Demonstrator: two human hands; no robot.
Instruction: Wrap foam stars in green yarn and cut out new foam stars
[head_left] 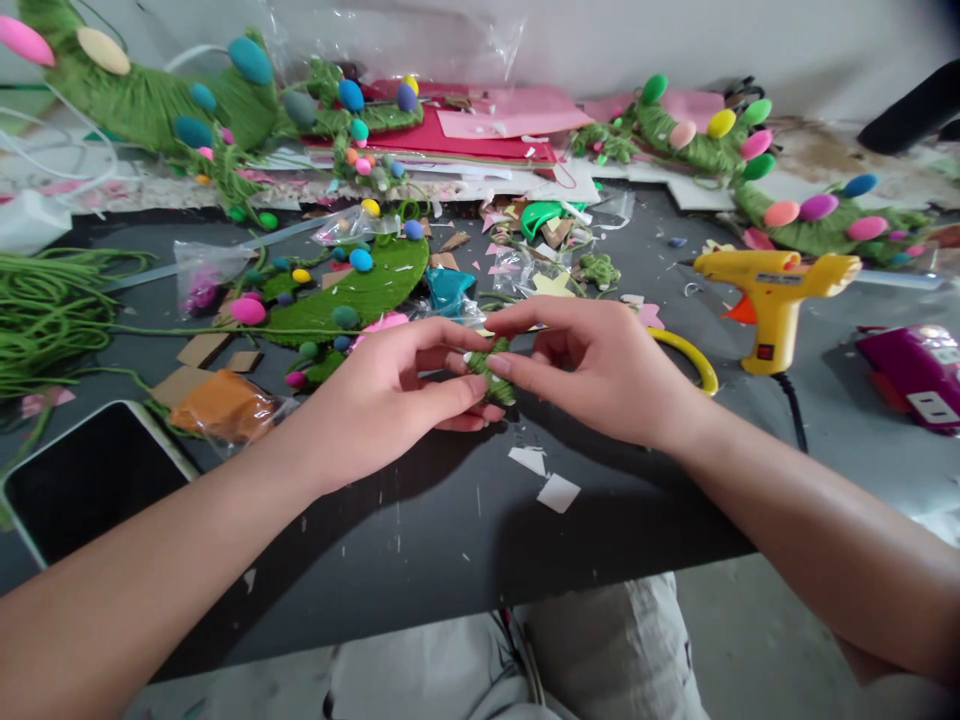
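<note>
Between the fingertips of both hands is a small green yarn-wrapped piece [495, 378] with whitish spots on it. My left hand [409, 385] pinches it from the left, thumb in front and fingers behind. From the right, my right hand [592, 365] grips it between thumb and index finger. The fingers cover part of the piece, so its full outline is hidden. Behind my right wrist a yellow loop handle [696, 358] shows in part. Two white scraps [559, 493] lie on the dark table [420, 560] just below the hands.
A yellow glue gun [776, 290] stands at right near a purple power block [915, 375]. Left are a phone [101, 490], an orange bagged lump [225, 405] and green yarn [56, 320]. Green wrapped crescents [157, 95] with coloured egg shapes lie behind, beside a green leaf shape [382, 285].
</note>
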